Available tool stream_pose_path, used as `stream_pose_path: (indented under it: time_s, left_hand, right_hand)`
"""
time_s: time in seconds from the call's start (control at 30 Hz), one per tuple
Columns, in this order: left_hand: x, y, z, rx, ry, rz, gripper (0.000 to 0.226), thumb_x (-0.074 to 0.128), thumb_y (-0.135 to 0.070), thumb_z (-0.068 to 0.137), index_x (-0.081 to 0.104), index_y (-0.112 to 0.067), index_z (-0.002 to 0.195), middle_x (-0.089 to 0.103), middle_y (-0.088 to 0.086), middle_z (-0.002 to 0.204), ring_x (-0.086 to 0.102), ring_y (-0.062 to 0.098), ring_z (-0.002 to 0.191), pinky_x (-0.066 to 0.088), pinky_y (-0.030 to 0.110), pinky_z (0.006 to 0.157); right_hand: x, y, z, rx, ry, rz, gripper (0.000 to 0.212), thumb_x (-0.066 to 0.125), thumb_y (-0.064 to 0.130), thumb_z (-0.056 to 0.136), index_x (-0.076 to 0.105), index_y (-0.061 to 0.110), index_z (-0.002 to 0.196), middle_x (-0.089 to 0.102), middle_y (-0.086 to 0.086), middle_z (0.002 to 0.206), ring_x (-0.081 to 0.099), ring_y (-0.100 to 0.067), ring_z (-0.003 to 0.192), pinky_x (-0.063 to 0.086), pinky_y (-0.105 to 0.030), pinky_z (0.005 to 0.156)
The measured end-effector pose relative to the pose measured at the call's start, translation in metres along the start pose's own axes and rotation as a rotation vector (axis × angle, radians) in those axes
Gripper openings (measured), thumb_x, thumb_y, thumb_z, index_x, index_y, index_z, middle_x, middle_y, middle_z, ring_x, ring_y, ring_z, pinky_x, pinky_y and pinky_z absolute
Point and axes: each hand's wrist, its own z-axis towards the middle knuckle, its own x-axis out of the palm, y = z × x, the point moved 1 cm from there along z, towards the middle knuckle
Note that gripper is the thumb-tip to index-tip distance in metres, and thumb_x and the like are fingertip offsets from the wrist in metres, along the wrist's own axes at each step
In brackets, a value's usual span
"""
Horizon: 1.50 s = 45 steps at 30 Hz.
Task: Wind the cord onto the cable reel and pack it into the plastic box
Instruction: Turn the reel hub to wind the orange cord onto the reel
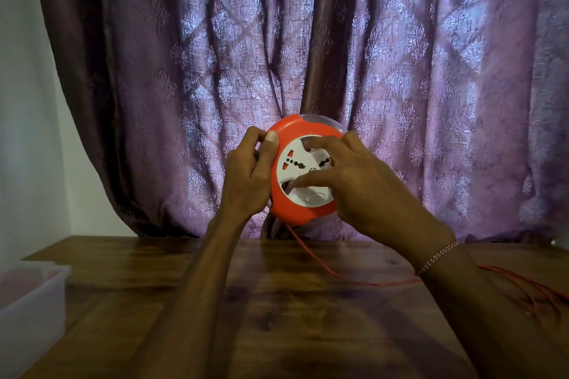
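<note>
I hold a round orange cable reel with a white socket face up in the air, above the far side of the wooden table. My left hand grips its left rim, thumb on the front edge. My right hand lies on the white face, with fingers spread and fingertips in the recesses of the centre disc. A thin red cord hangs from the reel's bottom, runs right across the table and ends in a loose tangle at the right edge.
A translucent plastic box stands at the table's left edge, cut off by the frame. A purple patterned curtain hangs close behind the table. A white wall is at the left.
</note>
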Motion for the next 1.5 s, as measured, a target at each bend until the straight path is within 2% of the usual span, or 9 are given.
stream_pose_path:
  time_s: [0.13,0.3,0.4,0.57,0.8,1.0,1.13,1.3,1.5]
  left_hand:
    - [0.0,0.0,0.0,0.007,0.004,-0.004,0.027,0.043,-0.043,0.105,0.046,-0.034,0.08,0.059,-0.013,0.06,0.051,0.002,0.049,0.038,0.023,0.044]
    - [0.001,0.001,0.0,0.027,-0.004,-0.004,0.027,0.043,-0.045,0.104,0.046,-0.033,0.08,0.06,-0.015,0.062,0.051,0.001,0.05,0.038,0.021,0.044]
    - [0.001,0.002,0.0,0.011,-0.007,-0.01,0.028,0.043,-0.046,0.104,0.046,-0.033,0.079,0.056,-0.01,0.059,0.044,0.003,0.047,0.038,0.035,0.045]
    - [0.001,0.0,0.0,0.012,-0.008,-0.015,0.028,0.043,-0.046,0.104,0.046,-0.033,0.079,0.057,-0.015,0.058,0.046,0.0,0.047,0.034,0.023,0.043]
    - [0.002,0.001,-0.001,-0.022,-0.002,-0.009,0.03,0.042,-0.051,0.102,0.048,-0.032,0.08,0.057,0.001,0.061,0.047,0.005,0.049,0.038,0.042,0.044]
    - [0.001,0.001,0.0,-0.032,-0.005,-0.009,0.031,0.043,-0.051,0.102,0.047,-0.031,0.079,0.055,0.005,0.06,0.046,0.009,0.05,0.039,0.045,0.046]
    - [0.001,0.001,0.0,-0.017,-0.007,0.014,0.032,0.041,-0.051,0.103,0.048,-0.029,0.08,0.056,-0.007,0.058,0.046,0.005,0.048,0.038,0.042,0.046]
    - [0.002,0.002,-0.001,-0.006,0.002,0.032,0.033,0.042,-0.051,0.102,0.05,-0.025,0.084,0.061,0.005,0.068,0.05,0.011,0.049,0.039,0.04,0.046]
    - [0.001,0.001,-0.001,0.006,0.016,0.028,0.029,0.043,-0.049,0.103,0.047,-0.031,0.081,0.061,-0.004,0.062,0.051,0.007,0.047,0.038,0.026,0.043]
  right_hand:
    - [0.002,0.003,0.0,0.015,0.041,-0.052,0.054,0.035,0.023,0.077,0.069,0.043,0.115,0.051,-0.007,0.139,0.045,-0.032,0.118,0.047,-0.044,0.088]
    - [0.003,0.002,-0.001,0.055,0.017,-0.137,0.052,0.035,0.033,0.08,0.063,0.05,0.12,0.053,-0.003,0.129,0.044,-0.027,0.112,0.042,-0.04,0.074]
    - [0.004,0.002,-0.002,0.118,-0.026,-0.104,0.048,0.053,0.035,0.08,0.059,0.048,0.126,0.057,-0.006,0.112,0.052,-0.029,0.101,0.044,-0.038,0.072]
    - [0.003,0.002,-0.002,0.26,-0.101,-0.062,0.061,0.054,0.071,0.079,0.056,0.041,0.132,0.075,0.0,0.092,0.068,-0.026,0.088,0.054,-0.035,0.067]
    - [-0.003,0.004,-0.002,0.245,-0.111,-0.02,0.054,0.057,0.064,0.084,0.061,0.035,0.129,0.074,0.002,0.093,0.063,-0.024,0.094,0.054,-0.036,0.069]
    - [-0.006,0.001,-0.001,-0.02,-0.186,-0.006,0.027,0.056,0.015,0.083,0.075,0.025,0.099,0.065,-0.002,0.106,0.053,-0.027,0.097,0.039,-0.028,0.064]
    - [-0.003,0.003,0.0,-0.057,0.017,-0.044,0.037,0.056,0.013,0.075,0.077,0.034,0.099,0.057,-0.006,0.133,0.05,-0.03,0.112,0.042,-0.033,0.079]
    - [0.0,0.005,0.0,0.001,0.067,-0.091,0.058,0.022,0.033,0.08,0.072,0.045,0.108,0.054,0.001,0.138,0.048,-0.028,0.114,0.041,-0.039,0.084]
    - [0.0,0.004,-0.001,0.071,0.068,-0.141,0.049,0.041,0.033,0.081,0.062,0.051,0.121,0.052,-0.003,0.127,0.047,-0.029,0.113,0.041,-0.04,0.077]
